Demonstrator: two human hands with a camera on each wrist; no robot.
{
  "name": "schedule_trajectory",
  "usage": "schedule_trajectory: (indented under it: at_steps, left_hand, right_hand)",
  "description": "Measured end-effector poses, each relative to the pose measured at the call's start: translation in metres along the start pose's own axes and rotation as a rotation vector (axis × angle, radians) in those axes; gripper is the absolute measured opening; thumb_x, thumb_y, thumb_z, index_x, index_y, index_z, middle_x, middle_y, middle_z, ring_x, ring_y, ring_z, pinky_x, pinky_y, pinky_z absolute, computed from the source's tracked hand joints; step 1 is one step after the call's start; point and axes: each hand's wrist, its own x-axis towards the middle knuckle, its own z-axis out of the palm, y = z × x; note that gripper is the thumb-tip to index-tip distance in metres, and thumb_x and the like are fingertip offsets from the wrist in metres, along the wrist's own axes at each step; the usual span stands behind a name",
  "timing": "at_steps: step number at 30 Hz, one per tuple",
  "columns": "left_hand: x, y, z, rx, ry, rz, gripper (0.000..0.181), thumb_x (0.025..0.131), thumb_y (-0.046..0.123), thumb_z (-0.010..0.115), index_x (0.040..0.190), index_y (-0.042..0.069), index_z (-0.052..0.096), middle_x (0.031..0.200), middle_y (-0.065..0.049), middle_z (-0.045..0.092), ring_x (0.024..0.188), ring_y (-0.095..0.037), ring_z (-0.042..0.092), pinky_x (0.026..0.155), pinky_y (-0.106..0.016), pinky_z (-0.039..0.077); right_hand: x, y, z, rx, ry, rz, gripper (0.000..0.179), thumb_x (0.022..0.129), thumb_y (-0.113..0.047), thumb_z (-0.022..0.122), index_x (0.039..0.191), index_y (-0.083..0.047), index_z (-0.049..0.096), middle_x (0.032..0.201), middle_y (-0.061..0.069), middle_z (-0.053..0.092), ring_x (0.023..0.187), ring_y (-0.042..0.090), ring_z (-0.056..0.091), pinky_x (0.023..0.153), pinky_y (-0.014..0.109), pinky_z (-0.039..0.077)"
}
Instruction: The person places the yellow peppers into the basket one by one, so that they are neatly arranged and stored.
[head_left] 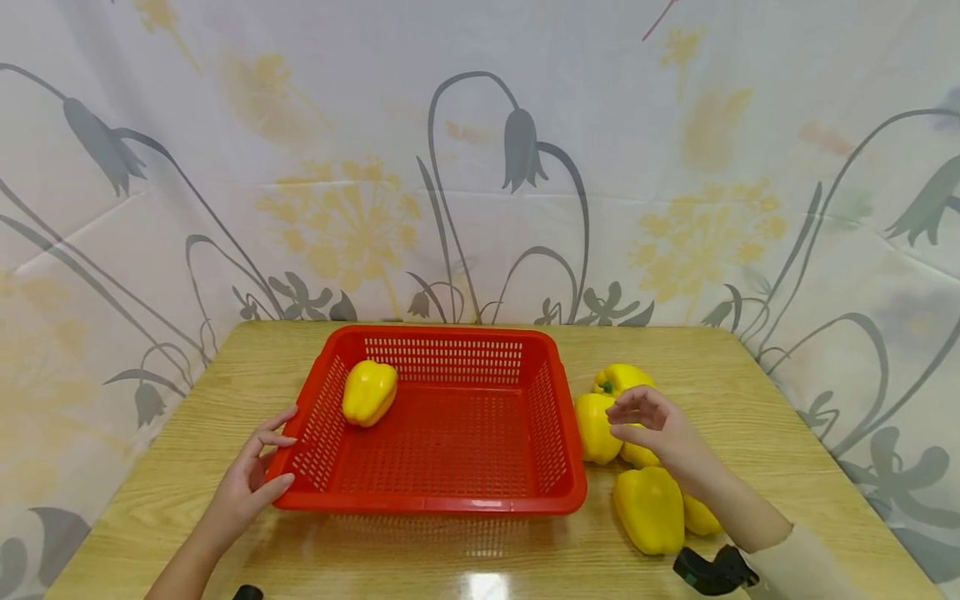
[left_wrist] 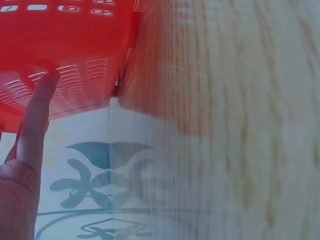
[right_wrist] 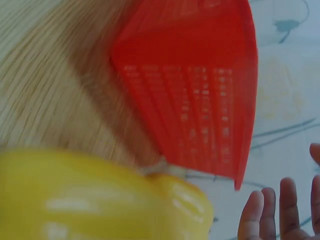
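Note:
A red plastic basket (head_left: 431,503) with slotted walls stands on the table, and one yellow bell pepper (head_left: 369,393) lies inside at its left. My left hand (head_left: 243,483) rests against the left rim with its fingers and thumb spread. In the left wrist view, a nearly straight finger (left_wrist: 37,120) touches the basket's outer wall (left_wrist: 75,75). Right of the basket lie several more bell peppers (head_left: 649,510), partly covered by my right hand and forearm. Above them hovers my right hand (head_left: 663,429), fingers loosely bent, holding nothing. A large pepper (right_wrist: 95,197) appears close in the right wrist view.
The wooden table (head_left: 420,562) reaches back to a hanging cloth (head_left: 615,242) printed with flowers. A black device (head_left: 716,572) sits at my right wrist. Part of another dark object (head_left: 247,592) shows at the bottom left.

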Motion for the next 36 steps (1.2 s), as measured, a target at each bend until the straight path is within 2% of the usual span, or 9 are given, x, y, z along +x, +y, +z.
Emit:
schedule_trajectory:
  at_steps: [4, 8, 16, 22, 28, 36]
  left_hand:
    - [0.000, 0.000, 0.000, 0.000, 0.001, -0.006, 0.036, 0.076, -0.026, 0.045, 0.110, -0.012, 0.042, 0.145, -0.004, 0.032, 0.123, -0.011, 0.038, 0.085, -0.019, 0.045]
    - [0.000, 0.000, 0.001, -0.007, 0.000, 0.009, 0.037, 0.076, -0.026, 0.044, 0.110, -0.012, 0.042, 0.145, -0.005, 0.032, 0.124, -0.011, 0.037, 0.086, -0.018, 0.044]
    - [0.000, -0.001, 0.000, -0.004, 0.000, 0.008, 0.037, 0.076, -0.026, 0.044, 0.110, -0.012, 0.042, 0.145, -0.005, 0.031, 0.123, -0.012, 0.037, 0.086, -0.018, 0.044]
    - [0.000, 0.000, 0.000, -0.004, 0.004, -0.020, 0.036, 0.077, -0.025, 0.044, 0.110, -0.012, 0.041, 0.145, -0.004, 0.031, 0.121, -0.011, 0.039, 0.083, -0.020, 0.047]
    - [0.000, 0.000, 0.000, 0.000, 0.003, -0.002, 0.036, 0.076, -0.025, 0.044, 0.110, -0.012, 0.041, 0.145, -0.005, 0.031, 0.123, -0.012, 0.037, 0.086, -0.018, 0.044]
    - [-0.001, -0.001, 0.000, 0.016, 0.011, -0.011, 0.036, 0.076, -0.024, 0.045, 0.109, -0.011, 0.043, 0.144, -0.004, 0.032, 0.123, -0.011, 0.037, 0.086, -0.017, 0.043]
  right_hand:
    - [-0.007, 0.007, -0.015, -0.009, -0.032, -0.078, 0.026, 0.087, 0.001, 0.060, 0.108, 0.007, 0.046, 0.103, 0.009, 0.059, 0.097, 0.017, 0.057, 0.079, 0.025, 0.049]
    - [-0.012, 0.015, -0.030, -0.043, -0.076, -0.145, 0.025, 0.087, 0.005, 0.059, 0.108, 0.007, 0.046, 0.103, 0.010, 0.057, 0.098, 0.016, 0.057, 0.079, 0.024, 0.049]
    - [-0.019, 0.027, -0.054, -0.322, -0.104, -0.272, 0.030, 0.080, 0.006, 0.067, 0.106, 0.002, 0.054, 0.102, 0.011, 0.056, 0.096, 0.014, 0.055, 0.079, 0.025, 0.047]
    - [-0.027, 0.035, -0.066, -0.460, -0.114, -0.288, 0.033, 0.077, 0.002, 0.072, 0.106, -0.004, 0.056, 0.102, 0.008, 0.059, 0.099, 0.005, 0.051, 0.083, 0.020, 0.042]
    - [-0.034, 0.044, -0.077, -0.568, -0.120, -0.300, 0.036, 0.073, -0.004, 0.077, 0.103, -0.010, 0.058, 0.103, 0.002, 0.059, 0.099, 0.002, 0.049, 0.084, 0.019, 0.036]
    - [-0.042, 0.057, -0.093, -0.634, -0.154, -0.247, 0.038, 0.073, -0.012, 0.079, 0.104, -0.019, 0.058, 0.107, -0.001, 0.060, 0.103, -0.004, 0.046, 0.082, 0.022, 0.040]
